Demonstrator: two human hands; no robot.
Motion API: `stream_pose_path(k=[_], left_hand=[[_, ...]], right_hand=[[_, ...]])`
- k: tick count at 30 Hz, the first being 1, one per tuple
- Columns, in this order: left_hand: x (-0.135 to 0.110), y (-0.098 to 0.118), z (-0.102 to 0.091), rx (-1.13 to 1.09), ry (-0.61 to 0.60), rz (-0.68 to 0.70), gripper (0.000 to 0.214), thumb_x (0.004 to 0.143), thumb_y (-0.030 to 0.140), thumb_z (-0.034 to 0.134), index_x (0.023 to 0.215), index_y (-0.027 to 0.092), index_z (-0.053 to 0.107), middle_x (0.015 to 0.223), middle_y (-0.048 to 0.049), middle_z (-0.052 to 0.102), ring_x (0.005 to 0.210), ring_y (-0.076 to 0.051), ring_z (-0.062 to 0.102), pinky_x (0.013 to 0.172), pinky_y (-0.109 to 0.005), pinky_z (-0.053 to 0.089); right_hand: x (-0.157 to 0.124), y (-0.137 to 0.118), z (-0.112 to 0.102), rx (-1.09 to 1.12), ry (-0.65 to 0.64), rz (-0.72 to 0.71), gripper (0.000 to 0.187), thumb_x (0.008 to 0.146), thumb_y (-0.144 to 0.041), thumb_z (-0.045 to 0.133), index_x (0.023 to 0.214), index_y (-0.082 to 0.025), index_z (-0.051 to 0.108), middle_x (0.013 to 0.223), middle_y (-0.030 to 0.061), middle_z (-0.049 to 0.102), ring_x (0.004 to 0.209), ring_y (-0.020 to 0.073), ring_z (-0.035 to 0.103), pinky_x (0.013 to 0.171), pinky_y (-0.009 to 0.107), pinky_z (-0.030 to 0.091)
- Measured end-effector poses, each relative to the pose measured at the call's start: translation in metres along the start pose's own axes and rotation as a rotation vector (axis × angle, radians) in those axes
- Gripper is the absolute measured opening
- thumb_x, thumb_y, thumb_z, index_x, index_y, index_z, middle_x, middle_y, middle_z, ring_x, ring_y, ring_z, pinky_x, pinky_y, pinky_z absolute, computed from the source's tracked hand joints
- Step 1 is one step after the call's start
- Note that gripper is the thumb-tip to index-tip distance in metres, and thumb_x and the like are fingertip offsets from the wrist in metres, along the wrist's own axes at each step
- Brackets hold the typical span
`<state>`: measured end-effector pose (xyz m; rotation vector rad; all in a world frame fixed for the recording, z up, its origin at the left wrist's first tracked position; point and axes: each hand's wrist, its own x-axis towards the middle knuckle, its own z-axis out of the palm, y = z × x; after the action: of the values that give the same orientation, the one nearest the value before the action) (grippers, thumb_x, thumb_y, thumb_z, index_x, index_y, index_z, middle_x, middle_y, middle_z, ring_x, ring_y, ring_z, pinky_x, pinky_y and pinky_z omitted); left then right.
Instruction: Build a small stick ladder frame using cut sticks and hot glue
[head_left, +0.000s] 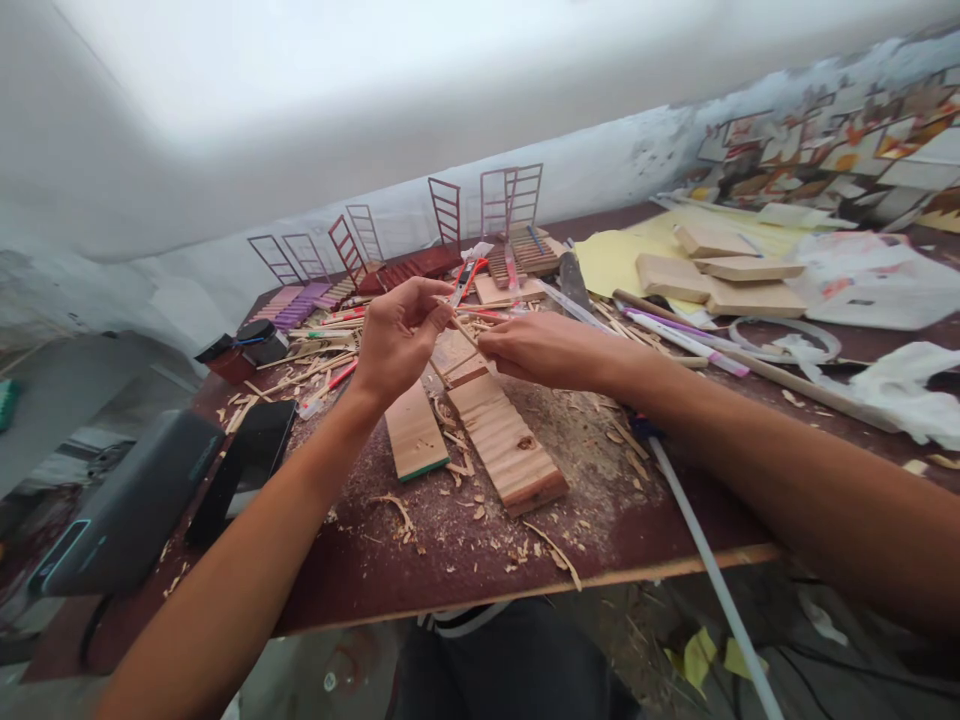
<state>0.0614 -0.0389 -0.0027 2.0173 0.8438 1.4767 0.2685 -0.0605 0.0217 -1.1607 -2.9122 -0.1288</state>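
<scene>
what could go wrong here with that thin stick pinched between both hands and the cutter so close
1. The thin wooden stick is pinched between the left hand and right hand, with the orange cutter at the left fingertips; a slip might nick a finger.
2. So thin a stick may snap under pressure.
3. The black phone lies beside the left forearm; a sweep could shove it off.

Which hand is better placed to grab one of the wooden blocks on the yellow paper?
Probably the right hand: the wooden blocks lie on its side; the left hand is farther away.
</scene>
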Motion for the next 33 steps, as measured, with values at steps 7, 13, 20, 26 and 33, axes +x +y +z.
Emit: stream_pose_path(k=[7, 13, 20, 26, 33], left_hand=[[0.001, 0.001, 0.0, -0.015, 0.033, 0.003, 0.015, 0.087, 0.011, 0.07, 0.1, 0.017, 0.07, 0.077, 0.0009, 0.07, 0.07, -0.011, 0.069, 0.067, -0.023, 0.056], [0.001, -0.001, -0.001, 0.001, 0.061, 0.002, 0.014, 0.086, 0.011, 0.071, 0.097, 0.018, 0.07, 0.078, 0.0005, 0.071, 0.07, -0.011, 0.07, 0.066, -0.023, 0.056], [0.0, 0.001, 0.0, -0.01, 0.085, -0.021, 0.008, 0.085, 0.012, 0.072, 0.09, 0.017, 0.069, 0.079, -0.0009, 0.072, 0.071, -0.011, 0.071, 0.068, -0.023, 0.058], [0.0, 0.004, 0.0, -0.001, 0.1, -0.04, 0.007, 0.085, 0.012, 0.073, 0.088, 0.017, 0.068, 0.079, -0.0017, 0.072, 0.071, -0.012, 0.071, 0.068, -0.025, 0.059], [0.001, 0.003, -0.001, -0.002, 0.093, -0.05, 0.008, 0.084, 0.012, 0.072, 0.088, 0.017, 0.067, 0.08, -0.0016, 0.072, 0.072, -0.012, 0.071, 0.069, -0.025, 0.059]], right_hand=[[-0.001, 0.007, 0.003, -0.057, -0.019, 0.01, 0.015, 0.09, -0.01, 0.055, 0.085, -0.016, 0.068, 0.094, 0.0126, 0.076, 0.07, 0.0177, 0.057, 0.061, 0.033, 0.025], [-0.006, 0.011, 0.008, 0.101, 0.075, 0.021, 0.022, 0.094, -0.028, 0.057, 0.08, -0.016, 0.068, 0.08, 0.0099, 0.071, 0.071, 0.0185, 0.057, 0.068, 0.033, 0.033], [0.004, -0.004, 0.016, 0.435, 0.141, 0.216, 0.02, 0.091, -0.026, 0.063, 0.08, -0.013, 0.073, 0.072, 0.0062, 0.068, 0.064, 0.0141, 0.053, 0.064, 0.029, 0.034], [0.01, -0.006, 0.026, 0.658, 0.139, 0.318, 0.015, 0.082, -0.013, 0.058, 0.072, -0.012, 0.069, 0.063, 0.0007, 0.059, 0.061, 0.0123, 0.047, 0.06, 0.028, 0.033], [0.012, -0.01, 0.03, 0.831, 0.141, 0.409, 0.014, 0.082, -0.013, 0.055, 0.071, -0.014, 0.064, 0.063, -0.0006, 0.055, 0.06, 0.0123, 0.046, 0.058, 0.027, 0.033]])
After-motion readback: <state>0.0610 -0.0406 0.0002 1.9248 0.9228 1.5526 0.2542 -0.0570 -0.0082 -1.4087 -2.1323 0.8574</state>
